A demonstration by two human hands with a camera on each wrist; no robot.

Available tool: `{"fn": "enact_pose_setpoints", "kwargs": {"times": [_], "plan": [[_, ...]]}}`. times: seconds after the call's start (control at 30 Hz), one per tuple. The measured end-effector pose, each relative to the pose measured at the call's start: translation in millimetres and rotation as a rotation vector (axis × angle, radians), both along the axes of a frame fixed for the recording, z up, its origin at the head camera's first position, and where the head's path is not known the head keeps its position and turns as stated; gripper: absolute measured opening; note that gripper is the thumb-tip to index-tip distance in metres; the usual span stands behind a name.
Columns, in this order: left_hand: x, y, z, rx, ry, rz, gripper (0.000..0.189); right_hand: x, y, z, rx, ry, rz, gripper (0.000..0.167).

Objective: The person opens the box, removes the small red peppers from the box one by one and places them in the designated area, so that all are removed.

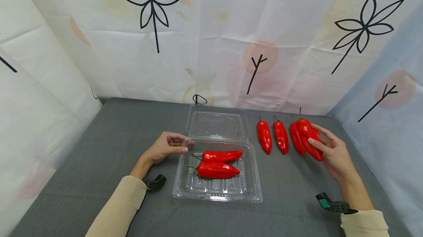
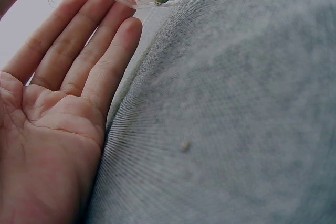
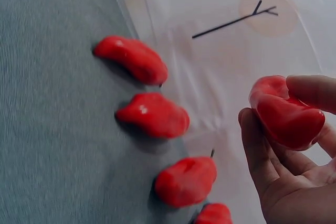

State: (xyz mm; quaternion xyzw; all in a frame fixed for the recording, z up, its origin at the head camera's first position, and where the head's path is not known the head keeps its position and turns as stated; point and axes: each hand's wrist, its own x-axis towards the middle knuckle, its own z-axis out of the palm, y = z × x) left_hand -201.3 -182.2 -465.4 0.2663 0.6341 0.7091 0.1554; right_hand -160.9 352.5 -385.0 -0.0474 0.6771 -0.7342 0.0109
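Note:
My right hand (image 1: 333,152) pinches a glossy red pepper (image 3: 294,119) between thumb and fingers, lifted above the table at the right. Behind it in the head view another red pepper (image 1: 296,141) is partly covered. My left hand (image 1: 168,147) is at the left side of an open clear plastic clamshell box (image 1: 218,196). Its fingers (image 2: 63,51) stretch out nearly straight, with the tips right at the box's edge. Inside the box two red peppers, an upper one (image 1: 221,155) and a lower one (image 1: 218,170), lie sideways with their green stems to the left.
Two more red peppers, one nearer the box (image 1: 263,136) and one beside it (image 1: 280,137), lie upright in a row on the grey table (image 1: 132,119). The box's clear lid (image 1: 216,121) lies folded back toward the patterned curtain (image 1: 218,46) behind.

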Motion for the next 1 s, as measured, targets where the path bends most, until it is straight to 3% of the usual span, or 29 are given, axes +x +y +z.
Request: {"fn": "enact_pose_setpoints", "kwargs": {"times": [0.53, 1.0], "plan": [[0.3, 0.0, -0.6, 0.002, -0.011, 0.001, 0.042, -10.0, 40.5, -9.0, -0.133, -0.082, -0.079, 0.048], [0.5, 0.4, -0.7, 0.015, -0.019, -0.001, 0.043, -19.7, 70.8, -20.5, -0.063, -0.171, -0.238, 0.058]]}}
